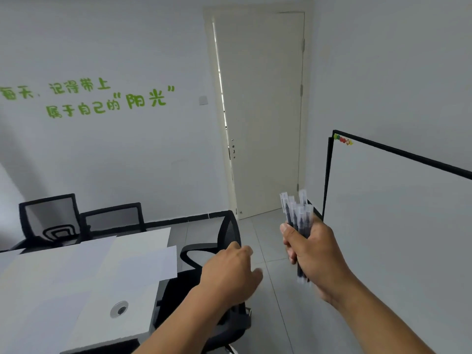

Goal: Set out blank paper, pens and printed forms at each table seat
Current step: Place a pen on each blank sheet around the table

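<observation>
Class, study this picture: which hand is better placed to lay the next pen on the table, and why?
The left hand, probably. It is free, fingers loose, beside the table with its paper sheets. The right hand grips the bundle of pens, farther from the table.

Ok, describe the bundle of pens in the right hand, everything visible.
The bundle of pens is several slim dark-barrelled pens with clear plastic caps, held roughly upright and fanning slightly. The right hand grips them around the middle, caps sticking out above the fist and the other ends showing below it. They hang in the air over the tiled floor, in front of the whiteboard's edge. The exact count is unclear.
</observation>
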